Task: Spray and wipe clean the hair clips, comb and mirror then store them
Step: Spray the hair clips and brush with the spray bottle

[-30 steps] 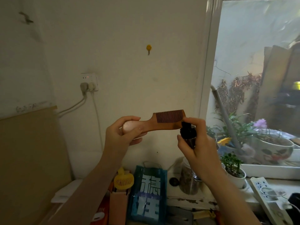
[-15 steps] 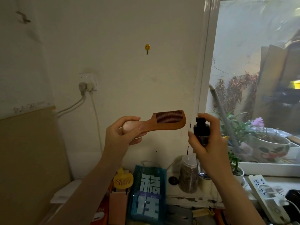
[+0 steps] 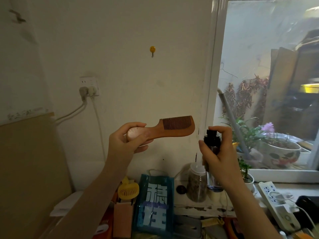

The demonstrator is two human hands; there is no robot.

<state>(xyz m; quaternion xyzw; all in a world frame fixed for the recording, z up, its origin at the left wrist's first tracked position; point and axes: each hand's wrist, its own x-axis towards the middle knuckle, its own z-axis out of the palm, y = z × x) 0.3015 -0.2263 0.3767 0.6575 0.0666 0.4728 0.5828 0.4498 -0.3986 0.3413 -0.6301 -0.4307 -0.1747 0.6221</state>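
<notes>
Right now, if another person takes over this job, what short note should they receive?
Left hand: grips the wooden comb by its handle, held level, teeth up.
Right hand: holds the spray bottle upright beside the comb's toothed end, one finger on the black pump top.
Done: cannot tell whether the comb is already wet.
Left: spray and wipe the comb, then hair clips and mirror (neither in view), then store all.

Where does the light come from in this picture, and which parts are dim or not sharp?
Head view: daylight enters through the window at right; the wall and clutter below are dim; the comb in the left hand is fairly sharp; the dark spray bottle in the right hand shows little detail.
</notes>
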